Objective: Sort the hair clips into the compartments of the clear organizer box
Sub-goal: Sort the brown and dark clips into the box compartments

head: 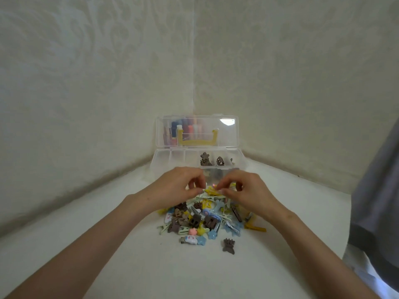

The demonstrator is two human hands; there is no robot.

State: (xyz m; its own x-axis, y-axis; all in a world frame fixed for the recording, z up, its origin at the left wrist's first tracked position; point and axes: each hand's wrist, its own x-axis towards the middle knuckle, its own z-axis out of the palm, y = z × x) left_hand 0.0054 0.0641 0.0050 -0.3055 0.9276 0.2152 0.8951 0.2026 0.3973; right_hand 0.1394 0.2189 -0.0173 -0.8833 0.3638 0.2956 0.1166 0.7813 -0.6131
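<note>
A clear organizer box (164,160) stands open in the corner, its lid (196,131) upright. Brown claw clips (205,159) lie in its middle and right compartments. In front of it sits a pile of hair clips (207,219) in brown, yellow, blue, pale green and pink. My left hand (179,186) and my right hand (246,190) meet above the pile's far side, both pinching a yellow star clip (210,191) between fingertips. One brown claw clip (228,246) lies alone nearer to me.
The white surface (108,244) runs into a corner of two patterned walls (194,72). A grey and white cloth (375,201) hangs at the right edge. Coloured items and a yellow handle (197,141) show through the lid.
</note>
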